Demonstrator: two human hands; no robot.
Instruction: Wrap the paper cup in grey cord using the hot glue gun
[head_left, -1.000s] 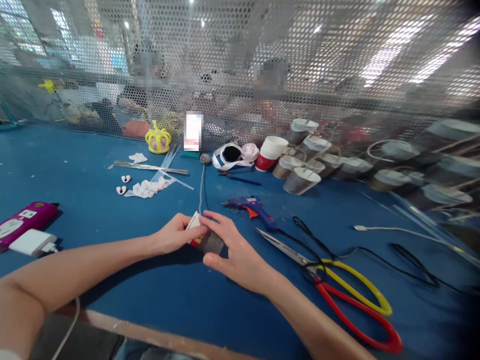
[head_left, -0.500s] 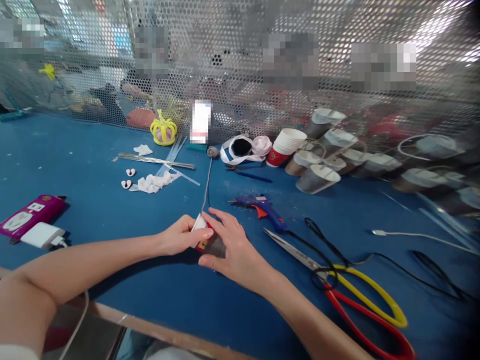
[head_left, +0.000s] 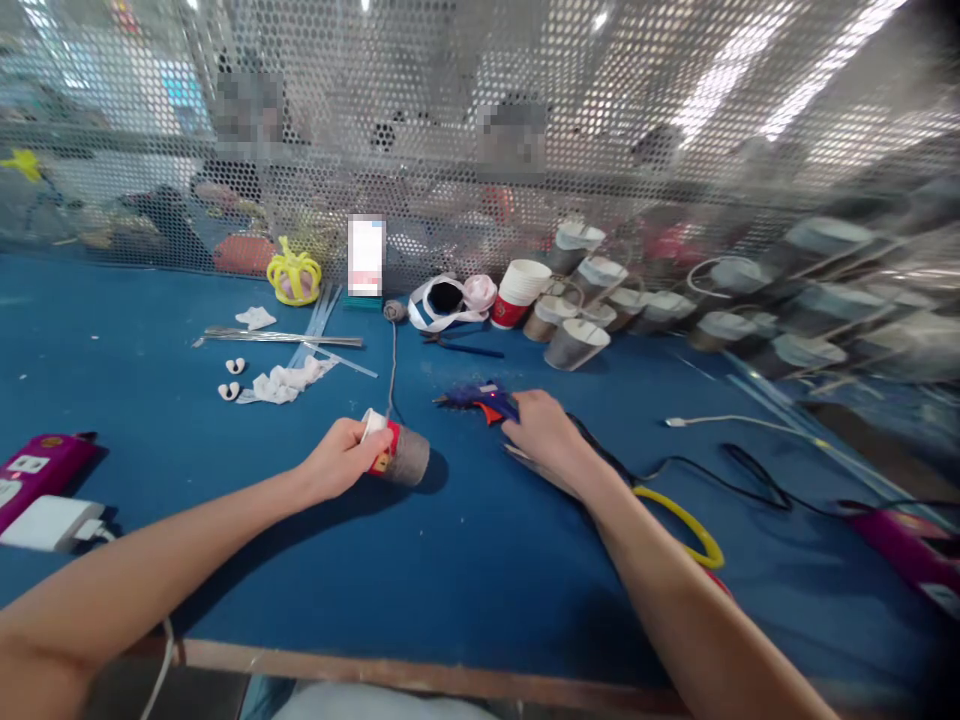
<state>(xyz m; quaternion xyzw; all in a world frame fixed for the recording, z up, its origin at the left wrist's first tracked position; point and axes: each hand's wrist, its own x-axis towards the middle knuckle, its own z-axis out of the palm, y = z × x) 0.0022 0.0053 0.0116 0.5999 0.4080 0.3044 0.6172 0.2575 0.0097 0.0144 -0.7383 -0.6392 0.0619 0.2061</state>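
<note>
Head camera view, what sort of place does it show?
Most likely a craft workshop, judging by the glue gun, the group of grey-covered cups and the perforated screen behind the blue table.

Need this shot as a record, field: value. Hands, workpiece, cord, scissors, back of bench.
left hand: holds paper cup by its white-and-red part
right hand: on the handle of the glue gun; finger closure unclear
workpiece: cup tilted, gray covering on part of it
gray cord: runs between cup and small ball
scissors: partly hidden by right arm
back: stacked cups, gray-covered cups
</note>
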